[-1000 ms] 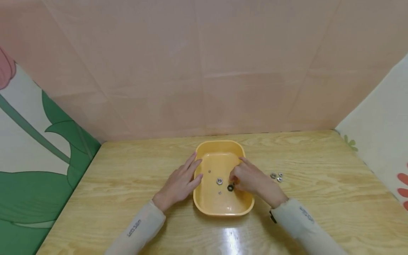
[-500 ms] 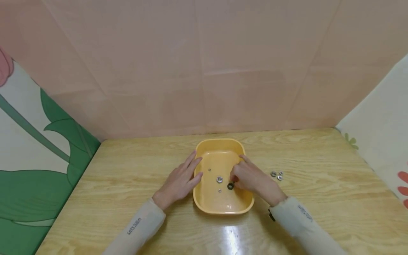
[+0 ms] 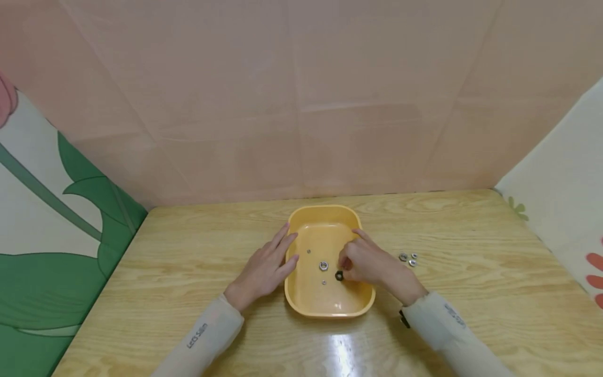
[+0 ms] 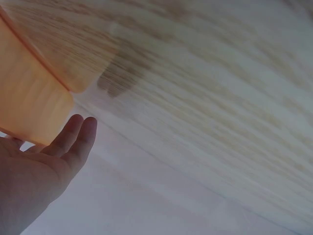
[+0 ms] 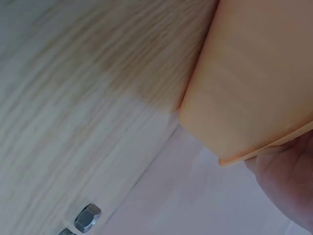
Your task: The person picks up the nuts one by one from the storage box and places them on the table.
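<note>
A yellow plastic tray stands on the table between both hands. My left hand rests along its left rim with the fingers fairly straight; in the left wrist view the left hand lies beside the tray's outer wall. Reaching over the right rim, my right hand has its fingers curled down and pinches a black hex nut near the tray floor. Its fingertips are partly hidden. Also in the tray are a larger silver nut and two tiny nuts, one of them farther back.
To the right of the tray, a few silver nuts lie on the wooden table; one silver nut shows in the right wrist view. A pinkish covered wall rises behind the table, with painted side panels left and right.
The black nut has turned slightly against my right thumb and is more covered by it. The left hand stays at the rim. The whole view has shifted a little.
</note>
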Demonstrator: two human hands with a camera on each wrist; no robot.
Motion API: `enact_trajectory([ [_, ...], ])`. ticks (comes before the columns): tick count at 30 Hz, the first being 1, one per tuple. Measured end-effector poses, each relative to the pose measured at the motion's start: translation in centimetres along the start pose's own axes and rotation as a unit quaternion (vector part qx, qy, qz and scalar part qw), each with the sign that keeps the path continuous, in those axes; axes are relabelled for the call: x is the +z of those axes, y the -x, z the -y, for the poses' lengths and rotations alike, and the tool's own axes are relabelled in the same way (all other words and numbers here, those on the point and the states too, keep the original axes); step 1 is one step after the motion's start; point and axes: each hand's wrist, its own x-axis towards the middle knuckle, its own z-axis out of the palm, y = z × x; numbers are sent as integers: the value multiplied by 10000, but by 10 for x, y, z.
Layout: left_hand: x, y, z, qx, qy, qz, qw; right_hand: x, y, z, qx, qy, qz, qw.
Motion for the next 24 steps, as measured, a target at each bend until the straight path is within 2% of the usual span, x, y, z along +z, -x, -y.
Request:
enact_trajectory([
  [8, 1, 0, 0, -24, 29, -16, 10000, 3, 2, -3, -1, -283, -129, 9995],
  [16, 0, 0, -1, -57, 32, -3, 10000, 3, 3, -4, -64, -325, -149, 9993],
  [24, 1, 0, -1, -95, 41, 11, 9999, 5, 4, -7, -543, -115, -724, 9958],
])
